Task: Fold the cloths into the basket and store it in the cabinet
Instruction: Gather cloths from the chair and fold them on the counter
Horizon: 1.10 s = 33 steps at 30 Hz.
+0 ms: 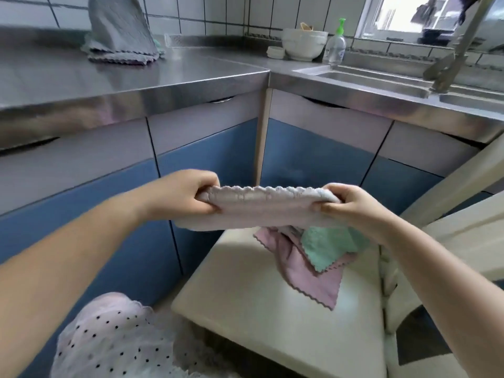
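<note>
Between left hand (188,193) and right hand (351,205): folded cloth (261,211), pinched at both ends.

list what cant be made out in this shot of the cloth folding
- Basket: none shows in the head view, so its place is unknown.
- Grey cloths on the counter: count unclear, stacked.
- Pile on the chair: the held cloth and right hand cover its top.
- Left hand: fingertips hidden in the held cloth.

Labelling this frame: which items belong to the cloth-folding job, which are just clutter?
Job: folded cloth held by left hand and right hand; pink cloth; green cloth; grey cloths.
Clutter: white bowl; soap bottle; sink.
</note>
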Tool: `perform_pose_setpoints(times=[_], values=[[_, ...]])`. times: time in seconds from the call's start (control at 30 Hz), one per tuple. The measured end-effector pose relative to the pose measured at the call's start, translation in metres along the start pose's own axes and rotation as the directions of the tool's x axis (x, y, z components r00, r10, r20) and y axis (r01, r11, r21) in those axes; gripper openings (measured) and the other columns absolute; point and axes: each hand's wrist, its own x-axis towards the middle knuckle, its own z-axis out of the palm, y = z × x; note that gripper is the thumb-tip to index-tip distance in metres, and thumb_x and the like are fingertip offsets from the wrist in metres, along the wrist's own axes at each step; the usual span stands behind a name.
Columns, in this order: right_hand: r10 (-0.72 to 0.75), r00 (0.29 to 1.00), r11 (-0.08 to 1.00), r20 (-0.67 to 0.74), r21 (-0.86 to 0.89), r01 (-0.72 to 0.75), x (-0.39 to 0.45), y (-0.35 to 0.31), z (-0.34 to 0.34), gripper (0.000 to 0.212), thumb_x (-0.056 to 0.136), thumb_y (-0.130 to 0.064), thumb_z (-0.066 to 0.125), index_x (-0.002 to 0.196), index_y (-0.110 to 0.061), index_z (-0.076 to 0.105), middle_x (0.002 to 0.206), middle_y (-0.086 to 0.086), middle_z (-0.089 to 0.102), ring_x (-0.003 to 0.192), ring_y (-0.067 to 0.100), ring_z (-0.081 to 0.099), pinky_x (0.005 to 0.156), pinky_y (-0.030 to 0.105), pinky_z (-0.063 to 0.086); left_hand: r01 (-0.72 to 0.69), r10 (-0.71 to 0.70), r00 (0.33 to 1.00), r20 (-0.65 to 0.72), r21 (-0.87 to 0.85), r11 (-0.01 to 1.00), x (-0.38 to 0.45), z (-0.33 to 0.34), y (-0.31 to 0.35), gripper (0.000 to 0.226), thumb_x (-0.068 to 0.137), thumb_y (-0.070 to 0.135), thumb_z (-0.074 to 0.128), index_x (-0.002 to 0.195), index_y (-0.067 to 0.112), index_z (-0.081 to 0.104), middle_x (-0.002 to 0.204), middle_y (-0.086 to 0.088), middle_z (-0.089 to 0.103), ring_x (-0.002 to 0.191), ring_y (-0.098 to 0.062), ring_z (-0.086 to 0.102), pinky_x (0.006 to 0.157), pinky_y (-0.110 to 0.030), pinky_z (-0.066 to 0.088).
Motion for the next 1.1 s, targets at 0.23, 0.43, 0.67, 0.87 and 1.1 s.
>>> perform_pose_setpoints(times=[0.23, 0.43, 0.67, 0.87, 1.1], values=[[0.301, 0.897, 0.943, 0.323, 0.039, -0.33, -0.056, 0.096, 0.09, 0.018, 0.082, -0.025, 0.069, 0.094, -0.011, 0.065, 0.086, 0.006, 0.068, 0.075, 0.008, 0.059, 0.067, 0.024, 0.044, 0.172, -0.152, 0.927, 0.344, -0.03, 0.985, -0.061, 0.11, -0.037, 0.023, 0.082, 0.038, 0.065, 0.076, 0.026, 0.046, 0.075, 0.01, 0.05, 0.065, -0.006, 0.043, 0.06, -0.022, 0.034], [0.483, 0.754, 0.819, 0.444, 0.076, -0.569, -0.088, 0.131, 0.11, 0.049, 0.071, -0.04, 0.071, 0.098, -0.001, 0.059, 0.084, 0.006, 0.057, 0.078, 0.018, 0.052, 0.062, 0.031, 0.038, 0.246, -0.204, 0.874, 0.441, -0.04, 0.969, -0.081, 0.151, -0.05, 0.025, 0.082, 0.045, 0.062, 0.077, 0.03, 0.043, 0.076, 0.012, 0.045, 0.066, -0.005, 0.038, 0.06, -0.021, 0.031], [0.456, 0.834, 0.845, 0.311, 0.144, -0.516, -0.082, 0.141, 0.102, 0.037, 0.077, -0.037, 0.072, 0.089, -0.004, 0.059, 0.078, 0.002, 0.058, 0.073, 0.014, 0.055, 0.057, 0.027, 0.039, 0.453, -0.317, 0.883, 0.345, -0.453, 0.768, -0.079, 0.149, -0.066, 0.041, 0.08, 0.036, 0.07, 0.112, 0.041, 0.046, 0.086, 0.006, 0.064, 0.085, -0.007, 0.062, 0.074, -0.021, 0.046], [0.369, 0.929, 0.924, -0.035, 0.122, -0.362, -0.046, 0.139, 0.104, 0.011, 0.082, -0.023, 0.071, 0.081, -0.016, 0.064, 0.075, 0.002, 0.064, 0.065, 0.014, 0.057, 0.059, 0.029, 0.042, 0.465, -0.469, 0.864, 0.184, -0.649, 0.603, -0.06, 0.157, -0.077, 0.063, 0.083, 0.018, 0.069, 0.137, 0.029, 0.037, 0.106, -0.001, 0.067, 0.091, -0.013, 0.067, 0.073, -0.025, 0.052], [0.337, 0.934, 0.909, -0.118, -0.217, -0.355, -0.011, 0.149, 0.112, 0.019, 0.08, -0.034, 0.071, 0.08, -0.022, 0.056, 0.068, -0.007, 0.055, 0.07, 0.016, 0.051, 0.057, 0.026, 0.034, 0.469, -0.559, 0.828, 0.049, -0.606, 0.642, -0.041, 0.176, -0.085, 0.067, 0.084, 0.017, 0.069, 0.14, 0.024, 0.034, 0.112, 0.0, 0.058, 0.095, -0.011, 0.058, 0.07, -0.02, 0.045]])
